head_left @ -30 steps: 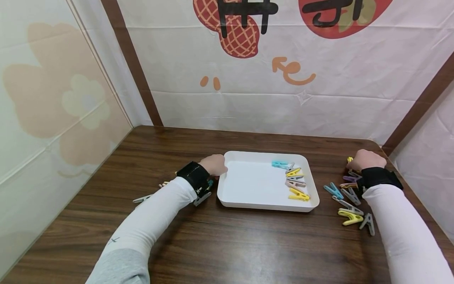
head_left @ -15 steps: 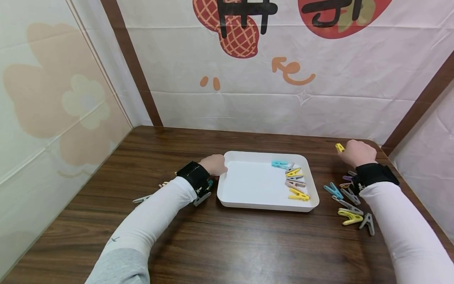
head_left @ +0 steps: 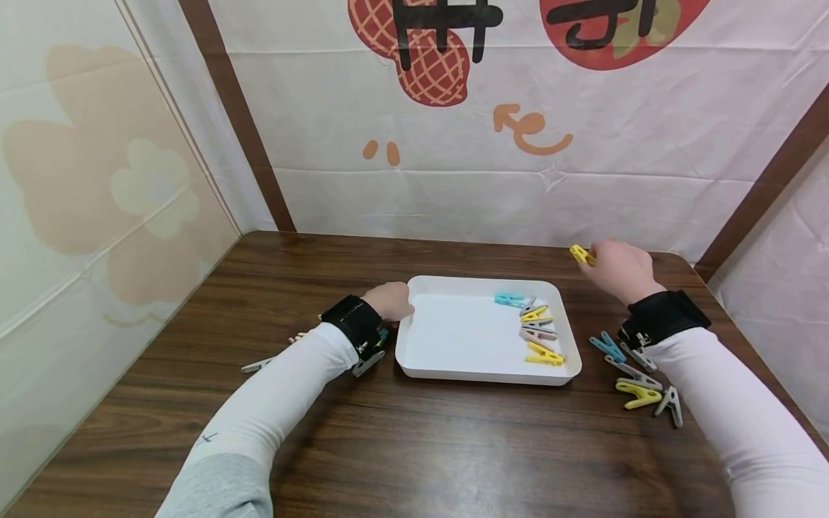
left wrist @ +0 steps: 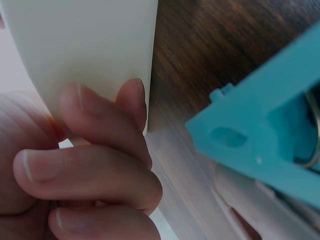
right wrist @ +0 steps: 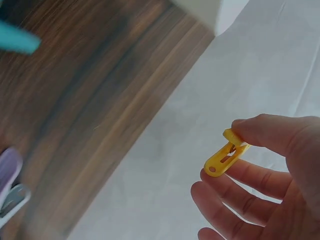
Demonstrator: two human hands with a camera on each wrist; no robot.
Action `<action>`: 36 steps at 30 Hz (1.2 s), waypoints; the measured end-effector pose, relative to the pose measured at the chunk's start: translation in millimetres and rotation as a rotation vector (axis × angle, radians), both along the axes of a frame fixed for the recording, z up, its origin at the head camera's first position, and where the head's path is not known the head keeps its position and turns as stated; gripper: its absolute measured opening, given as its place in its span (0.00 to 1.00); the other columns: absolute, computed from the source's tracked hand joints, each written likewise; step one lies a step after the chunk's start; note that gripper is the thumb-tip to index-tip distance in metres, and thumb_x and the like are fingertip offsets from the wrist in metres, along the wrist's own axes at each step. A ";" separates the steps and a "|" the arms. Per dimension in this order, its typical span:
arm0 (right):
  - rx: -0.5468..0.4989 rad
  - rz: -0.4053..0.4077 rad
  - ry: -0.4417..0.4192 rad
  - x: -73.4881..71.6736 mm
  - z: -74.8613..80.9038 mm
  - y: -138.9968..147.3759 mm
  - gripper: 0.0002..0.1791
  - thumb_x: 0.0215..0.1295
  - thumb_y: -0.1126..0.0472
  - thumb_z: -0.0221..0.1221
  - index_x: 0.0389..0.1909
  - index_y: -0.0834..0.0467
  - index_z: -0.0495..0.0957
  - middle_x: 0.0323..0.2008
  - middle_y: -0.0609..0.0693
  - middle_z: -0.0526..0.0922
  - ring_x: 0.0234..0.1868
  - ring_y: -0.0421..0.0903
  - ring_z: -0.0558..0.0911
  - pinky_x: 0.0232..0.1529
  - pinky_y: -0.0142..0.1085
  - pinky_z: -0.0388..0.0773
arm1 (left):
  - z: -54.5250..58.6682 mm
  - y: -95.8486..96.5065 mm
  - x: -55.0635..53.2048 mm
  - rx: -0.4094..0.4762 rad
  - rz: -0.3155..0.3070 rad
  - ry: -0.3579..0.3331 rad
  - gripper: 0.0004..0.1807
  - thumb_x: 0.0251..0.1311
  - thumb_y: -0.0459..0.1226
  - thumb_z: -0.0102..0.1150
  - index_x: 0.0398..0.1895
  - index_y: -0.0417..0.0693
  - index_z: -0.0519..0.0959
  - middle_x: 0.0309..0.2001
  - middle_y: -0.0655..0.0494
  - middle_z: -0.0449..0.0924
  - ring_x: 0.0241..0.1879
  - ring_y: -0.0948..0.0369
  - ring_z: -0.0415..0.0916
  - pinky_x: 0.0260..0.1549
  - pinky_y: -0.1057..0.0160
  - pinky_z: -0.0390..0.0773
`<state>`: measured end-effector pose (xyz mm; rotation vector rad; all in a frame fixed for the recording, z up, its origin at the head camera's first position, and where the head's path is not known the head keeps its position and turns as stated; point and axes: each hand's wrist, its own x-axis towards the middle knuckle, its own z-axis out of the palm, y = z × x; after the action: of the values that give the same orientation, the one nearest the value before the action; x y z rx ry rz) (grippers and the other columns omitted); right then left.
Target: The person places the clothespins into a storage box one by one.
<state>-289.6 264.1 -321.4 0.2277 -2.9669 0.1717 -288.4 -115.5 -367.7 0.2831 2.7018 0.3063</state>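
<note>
My left hand (head_left: pixel 390 301) grips the left rim of a white tray (head_left: pixel 463 338); in the left wrist view, curled fingers lie against the tray's wall (left wrist: pixel 90 45). Between the thumb and fingers of my right hand (head_left: pixel 620 272) a yellow clothespin (head_left: pixel 581 254) is pinched, raised beyond the tray's far right corner. The right wrist view shows that yellow clothespin (right wrist: pixel 219 164) at the fingertips, the other fingers loosely bent. Inside the tray, along its right side, lie a light blue clothespin (head_left: pixel 510 298), a yellow clothespin (head_left: pixel 545 354) and several others.
Right of the tray is a loose group with a blue clothespin (head_left: pixel 606 346), a yellow-green clothespin (head_left: pixel 637 393) and grey ones. More clothespins lie under the left forearm, among them a grey clothespin (head_left: pixel 256 365). A printed cloth (head_left: pixel 414 194) hangs behind the wooden table (head_left: pixel 453 446).
My right hand has lifted the yellow clothespin from the right-hand group and carried it left and up toward the tray's far right corner. My left hand stays on the tray rim.
</note>
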 end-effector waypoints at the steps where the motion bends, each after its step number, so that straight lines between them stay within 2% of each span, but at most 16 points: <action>1: 0.005 0.016 0.007 1.3 1.3 -4.8 0.13 0.63 0.56 0.59 0.34 0.65 0.77 0.22 0.55 0.76 0.23 0.52 0.73 0.20 0.45 0.68 | -0.4 -0.1 -0.3 0.001 -0.002 0.001 0.11 0.69 0.35 0.46 0.37 0.35 0.77 0.15 0.52 0.75 0.13 0.60 0.68 0.16 0.65 0.67; 7: 0.031 0.113 0.047 9.3 4.6 -33.3 0.14 0.63 0.57 0.63 0.39 0.66 0.80 0.30 0.57 0.81 0.26 0.51 0.76 0.21 0.43 0.71 | -2.2 -1.2 -1.6 0.010 -0.015 0.007 0.12 0.69 0.35 0.46 0.40 0.34 0.77 0.16 0.52 0.75 0.13 0.61 0.69 0.15 0.66 0.67; 11: 0.025 0.197 0.038 13.0 3.2 -51.2 0.14 0.62 0.57 0.64 0.41 0.65 0.80 0.32 0.57 0.82 0.26 0.50 0.77 0.22 0.42 0.73 | -1.8 -1.5 -1.6 0.011 -0.011 0.007 0.12 0.69 0.35 0.46 0.38 0.34 0.77 0.16 0.52 0.76 0.13 0.60 0.69 0.16 0.65 0.67; 16: 0.050 0.313 -0.007 17.3 -2.5 -72.0 0.13 0.61 0.59 0.66 0.42 0.63 0.80 0.34 0.55 0.83 0.27 0.48 0.78 0.26 0.40 0.75 | -2.3 -1.8 -1.6 0.016 -0.003 0.007 0.12 0.68 0.34 0.46 0.35 0.35 0.78 0.16 0.51 0.77 0.14 0.60 0.70 0.16 0.65 0.68; 25: 0.201 0.480 -0.128 18.6 -19.9 -101.0 0.12 0.60 0.57 0.67 0.40 0.58 0.80 0.31 0.50 0.78 0.27 0.45 0.74 0.28 0.37 0.74 | -7.4 -3.5 -4.4 0.028 -0.004 0.001 0.12 0.69 0.35 0.46 0.34 0.36 0.78 0.16 0.52 0.76 0.12 0.60 0.69 0.14 0.65 0.67; 30: 0.263 0.508 -0.184 15.7 -28.2 -107.6 0.10 0.60 0.56 0.67 0.35 0.56 0.78 0.29 0.48 0.77 0.28 0.45 0.73 0.30 0.36 0.73 | -8.7 -3.4 -5.3 0.039 0.001 0.000 0.12 0.68 0.35 0.46 0.34 0.37 0.78 0.16 0.52 0.76 0.13 0.60 0.69 0.15 0.65 0.67; 36: 0.281 0.492 -0.214 11.1 -33.9 -108.2 0.10 0.60 0.55 0.68 0.32 0.55 0.77 0.27 0.46 0.76 0.28 0.45 0.71 0.29 0.36 0.71 | -5.1 -2.1 -5.5 0.035 0.026 -0.031 0.13 0.69 0.35 0.46 0.34 0.36 0.78 0.17 0.50 0.78 0.14 0.59 0.71 0.16 0.64 0.69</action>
<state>-278.5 155.9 -355.3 1.0346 -3.0720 -0.1785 -294.0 -117.5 -372.8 0.2521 2.6737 0.3625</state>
